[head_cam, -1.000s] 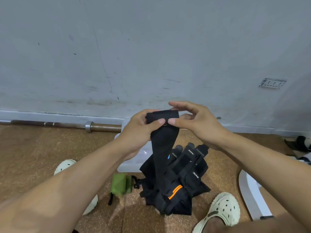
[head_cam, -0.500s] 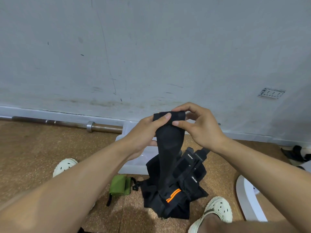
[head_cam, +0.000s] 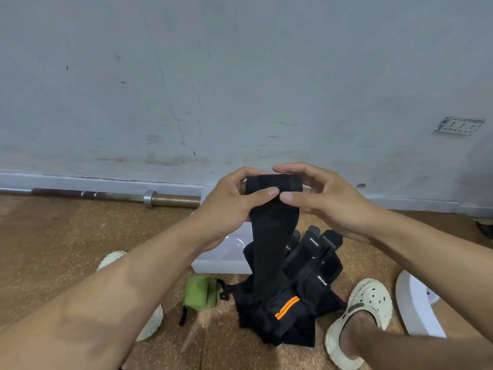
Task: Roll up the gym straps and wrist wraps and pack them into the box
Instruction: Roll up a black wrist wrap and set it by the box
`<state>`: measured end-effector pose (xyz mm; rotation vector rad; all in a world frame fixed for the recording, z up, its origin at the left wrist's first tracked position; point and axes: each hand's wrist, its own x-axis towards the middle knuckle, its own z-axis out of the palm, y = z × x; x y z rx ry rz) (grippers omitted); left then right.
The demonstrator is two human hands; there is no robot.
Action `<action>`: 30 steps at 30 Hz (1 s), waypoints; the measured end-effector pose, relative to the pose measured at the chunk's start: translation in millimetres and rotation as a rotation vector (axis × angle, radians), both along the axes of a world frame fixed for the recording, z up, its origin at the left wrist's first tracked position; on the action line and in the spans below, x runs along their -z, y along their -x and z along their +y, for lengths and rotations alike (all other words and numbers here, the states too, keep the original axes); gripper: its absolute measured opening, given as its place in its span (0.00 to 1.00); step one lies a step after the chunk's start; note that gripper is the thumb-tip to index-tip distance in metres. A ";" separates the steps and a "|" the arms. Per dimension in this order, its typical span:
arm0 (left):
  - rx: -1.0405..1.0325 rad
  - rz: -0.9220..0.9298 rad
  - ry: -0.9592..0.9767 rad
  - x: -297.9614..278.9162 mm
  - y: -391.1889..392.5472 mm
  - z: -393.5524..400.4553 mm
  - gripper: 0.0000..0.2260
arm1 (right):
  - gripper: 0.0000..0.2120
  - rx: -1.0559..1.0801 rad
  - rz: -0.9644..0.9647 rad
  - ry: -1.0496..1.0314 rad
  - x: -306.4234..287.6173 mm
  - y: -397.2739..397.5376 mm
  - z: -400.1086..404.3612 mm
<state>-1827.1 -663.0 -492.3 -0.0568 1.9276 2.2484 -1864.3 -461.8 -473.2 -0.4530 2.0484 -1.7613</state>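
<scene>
A long black wrist wrap (head_cam: pixel 269 241) hangs down from a small roll at its top end. My left hand (head_cam: pixel 229 206) and my right hand (head_cam: pixel 325 201) both pinch that roll, thumbs in front and fingers curled over the top. Its tail reaches down to a pile of black straps and wraps (head_cam: pixel 301 295) on the floor, one with an orange stripe. A clear plastic box (head_cam: pixel 218 260) stands on the floor behind the pile, partly hidden by my left arm. A rolled green strap (head_cam: pixel 200 292) lies left of the pile.
A barbell (head_cam: pixel 165 200) lies along the foot of the grey wall. My feet in pale clogs (head_cam: pixel 365 313) flank the pile. A white curved lid or tray (head_cam: pixel 416 308) lies at the right. The floor is brown speckled matting.
The roll at the top of the wrap has grown thicker as both hands turned it. My fingers now curl over the top of it.
</scene>
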 end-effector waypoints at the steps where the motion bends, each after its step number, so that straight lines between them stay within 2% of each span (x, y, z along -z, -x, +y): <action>1: 0.004 0.008 0.002 1.7 0.4 0.4 0.13 | 0.24 -0.024 -0.041 0.011 4.7 1.6 1.5; 6: -0.005 0.048 0.052 10.6 3.2 1.7 0.16 | 0.22 -0.043 -0.072 0.013 21.4 6.9 5.0; 12: -0.011 0.063 0.057 18.0 3.5 6.3 0.18 | 0.15 0.047 0.054 0.035 30.7 8.5 8.9; 17: 0.005 -0.024 -0.076 17.6 3.4 12.0 0.22 | 0.14 0.105 0.073 0.097 28.8 7.3 12.5; 23: -0.078 0.028 -0.017 20.5 3.8 14.9 0.10 | 0.16 0.135 0.085 0.047 31.2 2.2 13.5; 30: -0.037 0.066 0.010 19.7 -2.5 10.3 0.11 | 0.21 0.054 -0.124 0.057 33.1 -2.8 16.6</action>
